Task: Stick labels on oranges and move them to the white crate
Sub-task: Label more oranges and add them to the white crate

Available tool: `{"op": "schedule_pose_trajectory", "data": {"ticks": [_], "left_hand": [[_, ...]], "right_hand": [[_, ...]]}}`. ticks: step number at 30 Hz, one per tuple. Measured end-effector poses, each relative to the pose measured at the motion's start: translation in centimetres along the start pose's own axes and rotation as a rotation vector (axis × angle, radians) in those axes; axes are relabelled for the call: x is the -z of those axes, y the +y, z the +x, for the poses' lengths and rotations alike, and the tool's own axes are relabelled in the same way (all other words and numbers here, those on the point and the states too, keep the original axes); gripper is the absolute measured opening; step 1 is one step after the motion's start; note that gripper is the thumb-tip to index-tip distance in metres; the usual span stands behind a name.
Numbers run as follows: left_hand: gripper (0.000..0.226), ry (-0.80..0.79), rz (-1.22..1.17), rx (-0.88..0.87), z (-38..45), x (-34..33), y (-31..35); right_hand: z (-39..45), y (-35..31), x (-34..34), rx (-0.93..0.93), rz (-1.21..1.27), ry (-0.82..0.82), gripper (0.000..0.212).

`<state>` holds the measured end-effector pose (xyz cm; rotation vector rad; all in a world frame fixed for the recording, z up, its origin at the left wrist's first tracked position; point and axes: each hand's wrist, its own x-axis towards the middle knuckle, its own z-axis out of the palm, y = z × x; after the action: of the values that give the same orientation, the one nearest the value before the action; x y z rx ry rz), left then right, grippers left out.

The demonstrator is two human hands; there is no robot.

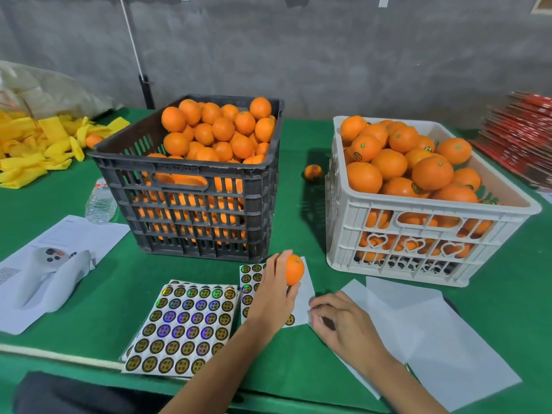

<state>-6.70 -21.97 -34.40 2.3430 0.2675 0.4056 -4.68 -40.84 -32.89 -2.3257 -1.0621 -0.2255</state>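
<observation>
My left hand (276, 289) grips an orange (294, 269) just above a partly used label sheet (250, 282) on the green table. My right hand (339, 322) lies curled at that sheet's right edge, fingertips pinching at its corner; whether a label is between them is hidden. A full sheet of round holographic labels (182, 324) lies to the left. The black crate (191, 186) holds several unlabelled oranges. The white crate (418, 219) on the right is heaped with oranges, some bearing labels.
A loose orange (313, 173) sits between the crates. Empty white backing sheets (433, 330) lie at the right front. A plastic bottle (101, 201), papers (44, 264) and yellow foam nets (35, 144) are on the left; red cartons (525, 138) are stacked far right.
</observation>
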Motion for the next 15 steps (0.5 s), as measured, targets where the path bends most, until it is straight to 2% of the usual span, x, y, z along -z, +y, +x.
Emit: {"op": "schedule_pose_trajectory", "data": {"ticks": [3, 6, 10, 15], "left_hand": [[0.069, -0.019, -0.016, 0.009, 0.0, 0.0, -0.1], [0.07, -0.037, -0.079, 0.049, 0.3, 0.5, 0.1], [0.071, 0.036, -0.231, 0.05, 1.4, 2.4, 2.6], [0.074, 0.179, -0.283, -0.076, 4.9, 6.2, 6.6]], "right_hand": [[0.8, -0.2, 0.2, -0.203, 0.148, -0.056, 0.018], [3.4, -0.5, 1.7, -0.342, 0.268, 0.07, 0.02], [8.0, -2.4, 4.1, -0.203, 0.023, 0.298, 0.015], [12.0, -5.1, 6.5, -0.101, -0.156, 0.425, 0.013]]}}
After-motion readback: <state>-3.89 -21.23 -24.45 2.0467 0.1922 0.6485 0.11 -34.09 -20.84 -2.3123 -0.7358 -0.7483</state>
